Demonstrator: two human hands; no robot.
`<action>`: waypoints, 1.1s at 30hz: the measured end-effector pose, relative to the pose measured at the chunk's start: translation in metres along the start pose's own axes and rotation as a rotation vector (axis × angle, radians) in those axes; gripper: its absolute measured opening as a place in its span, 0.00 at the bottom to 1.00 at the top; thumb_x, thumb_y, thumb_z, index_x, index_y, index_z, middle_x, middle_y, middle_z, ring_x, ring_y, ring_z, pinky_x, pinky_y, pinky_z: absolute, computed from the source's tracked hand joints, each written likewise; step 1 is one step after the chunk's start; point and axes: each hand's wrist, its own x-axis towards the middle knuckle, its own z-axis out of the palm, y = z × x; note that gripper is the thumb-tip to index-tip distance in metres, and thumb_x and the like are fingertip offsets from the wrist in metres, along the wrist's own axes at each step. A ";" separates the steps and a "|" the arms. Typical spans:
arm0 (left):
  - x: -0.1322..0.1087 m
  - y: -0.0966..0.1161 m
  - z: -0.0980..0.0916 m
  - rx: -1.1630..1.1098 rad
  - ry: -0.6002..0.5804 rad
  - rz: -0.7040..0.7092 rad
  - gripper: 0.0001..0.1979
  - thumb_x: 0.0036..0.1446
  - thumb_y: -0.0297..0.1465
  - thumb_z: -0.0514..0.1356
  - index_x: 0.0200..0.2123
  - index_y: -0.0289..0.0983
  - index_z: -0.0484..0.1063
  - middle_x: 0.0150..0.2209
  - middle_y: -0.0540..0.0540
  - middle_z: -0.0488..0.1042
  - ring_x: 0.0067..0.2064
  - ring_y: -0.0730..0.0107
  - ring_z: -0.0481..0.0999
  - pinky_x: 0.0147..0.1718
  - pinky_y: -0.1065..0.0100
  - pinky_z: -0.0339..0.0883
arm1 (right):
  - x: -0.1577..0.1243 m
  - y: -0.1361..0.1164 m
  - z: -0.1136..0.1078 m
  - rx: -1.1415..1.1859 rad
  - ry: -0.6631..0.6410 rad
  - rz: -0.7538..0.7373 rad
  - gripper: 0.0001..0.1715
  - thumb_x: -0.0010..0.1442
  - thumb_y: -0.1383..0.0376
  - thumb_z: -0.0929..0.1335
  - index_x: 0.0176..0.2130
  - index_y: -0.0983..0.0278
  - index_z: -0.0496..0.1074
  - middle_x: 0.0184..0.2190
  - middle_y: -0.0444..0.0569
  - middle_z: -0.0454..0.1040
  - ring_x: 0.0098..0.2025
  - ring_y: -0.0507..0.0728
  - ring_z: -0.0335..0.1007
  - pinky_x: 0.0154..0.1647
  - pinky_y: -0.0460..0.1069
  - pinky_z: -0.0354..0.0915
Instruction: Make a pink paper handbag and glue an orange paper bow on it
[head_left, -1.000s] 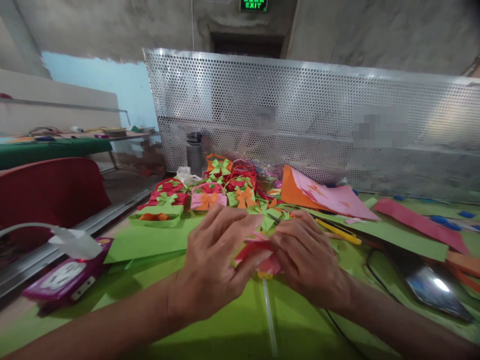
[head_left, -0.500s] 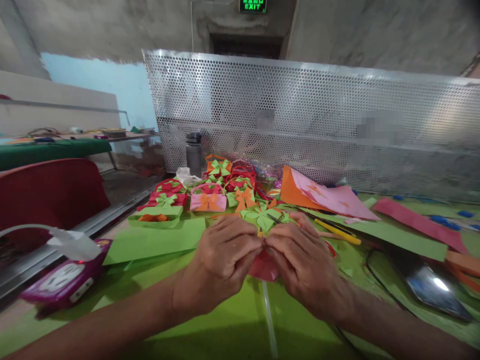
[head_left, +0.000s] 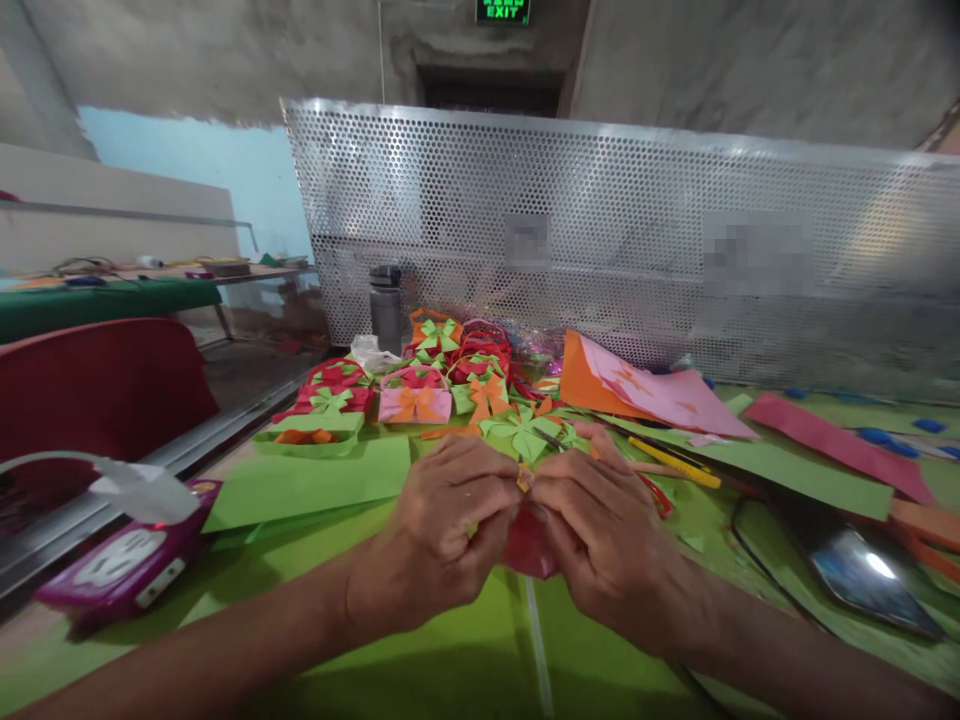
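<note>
- The green paper bow (head_left: pixel 523 432) lies on the green-covered tabletop (head_left: pixel 457 650), and the red paper piece (head_left: pixel 530 545) is held up on the near side of that bow.
- The left hand (head_left: pixel 450 535), near and left of the bow, has its fingers curled in, pinching the red paper piece.
- The right hand (head_left: pixel 611 540), near and right of the bow, has its fingers bent in the same way, grasping the same piece; the two hands' fingertips nearly meet, and the exact folds between them are hidden.
- A small yellow bit (head_left: pixel 525 477) shows between the fingertips, just on the near side of the bow.
- Left of the bow stands a small pink bag (head_left: pixel 415 403) with an orange bow on its front.
- Farther left and nearer than the bow lie a green paper sheet (head_left: pixel 307 485) and a purple power strip (head_left: pixel 127 560) with a white charger (head_left: pixel 146 490) plugged in.
- Beyond the bow and to its left stands a grey bottle (head_left: pixel 385 310), upright.
- Right of the bow lie a yellow-and-black tool (head_left: pixel 679 462) and, farther right and nearer, a phone (head_left: pixel 862 575).
- Beyond the bow and to its right, a pink sheet (head_left: pixel 675 395) rests over an orange sheet (head_left: pixel 592 380).
</note>
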 end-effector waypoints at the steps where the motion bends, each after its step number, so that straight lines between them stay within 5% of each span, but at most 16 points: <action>1: 0.000 0.000 0.000 -0.001 0.004 -0.003 0.08 0.52 0.19 0.54 0.28 0.34 0.69 0.31 0.45 0.74 0.31 0.71 0.69 0.33 0.65 0.63 | 0.000 0.000 0.000 0.001 -0.009 0.002 0.10 0.61 0.72 0.57 0.34 0.65 0.65 0.31 0.47 0.71 0.34 0.55 0.65 0.56 0.64 0.44; 33: -0.005 -0.006 0.007 -0.015 0.027 0.009 0.08 0.51 0.18 0.56 0.33 0.35 0.68 0.33 0.45 0.74 0.36 0.70 0.71 0.38 0.65 0.66 | 0.004 0.003 0.001 0.113 0.009 0.084 0.09 0.61 0.71 0.60 0.31 0.63 0.65 0.26 0.43 0.71 0.30 0.52 0.66 0.52 0.58 0.50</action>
